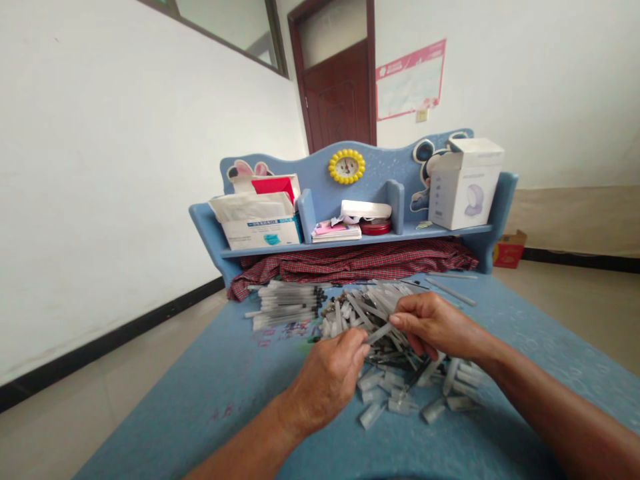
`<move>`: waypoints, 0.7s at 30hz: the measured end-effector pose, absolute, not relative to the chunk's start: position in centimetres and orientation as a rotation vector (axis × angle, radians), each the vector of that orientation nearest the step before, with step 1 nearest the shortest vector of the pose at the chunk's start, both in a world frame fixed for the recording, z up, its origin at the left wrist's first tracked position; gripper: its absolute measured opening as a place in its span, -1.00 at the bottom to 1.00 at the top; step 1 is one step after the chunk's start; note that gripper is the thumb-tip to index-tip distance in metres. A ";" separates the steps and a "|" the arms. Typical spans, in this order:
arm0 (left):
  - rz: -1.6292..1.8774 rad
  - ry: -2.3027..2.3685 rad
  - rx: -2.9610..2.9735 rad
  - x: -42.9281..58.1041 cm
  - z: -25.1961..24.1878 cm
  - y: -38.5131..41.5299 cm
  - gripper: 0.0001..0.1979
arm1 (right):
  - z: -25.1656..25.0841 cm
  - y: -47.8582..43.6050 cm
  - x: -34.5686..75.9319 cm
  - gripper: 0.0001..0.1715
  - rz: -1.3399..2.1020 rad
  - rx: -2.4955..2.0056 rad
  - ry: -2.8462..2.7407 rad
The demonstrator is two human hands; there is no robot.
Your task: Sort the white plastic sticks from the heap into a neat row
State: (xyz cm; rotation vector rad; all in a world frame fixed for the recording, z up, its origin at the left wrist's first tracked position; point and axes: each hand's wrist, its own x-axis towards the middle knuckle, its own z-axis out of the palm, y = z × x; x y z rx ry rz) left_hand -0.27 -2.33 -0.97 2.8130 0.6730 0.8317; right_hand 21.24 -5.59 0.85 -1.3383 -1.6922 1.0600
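Between my two hands runs a translucent pen barrel (pixel 379 333). My left hand (pixel 325 377) is closed on its lower left end, and my right hand (pixel 440 325) pinches the upper right end. Fingers hide both ends of it. Below and behind the hands lies a loose pile of clear pen parts (pixel 357 308), with some dark thin pieces mixed in. Closer to me, several clear pen caps (pixel 373 413) are scattered. To the left, pens with black ends (pixel 285 307) lie side by side in a stack.
The blue desk (pixel 200 413) has a raised shelf (pixel 320 247) at its back. On the shelf stand a mask box (pixel 263 230), a red round tin (pixel 376 227) and a white carton (pixel 465 190). A checked cloth (pixel 360 262) lies under it. Single tubes (pixel 453 291) lie at the back right.
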 end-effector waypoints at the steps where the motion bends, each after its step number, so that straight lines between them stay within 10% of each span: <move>1: 0.829 0.680 2.803 -0.3 -0.9 -2.3 -0.82 | 0.9 -5.6 21.3 -0.67 1.094 -1.314 -1.671; 21: 0.742 0.744 2.723 -0.6 0.5 -1.6 -0.83 | 1.6 -5.2 22.4 -0.76 1.041 -1.110 -1.376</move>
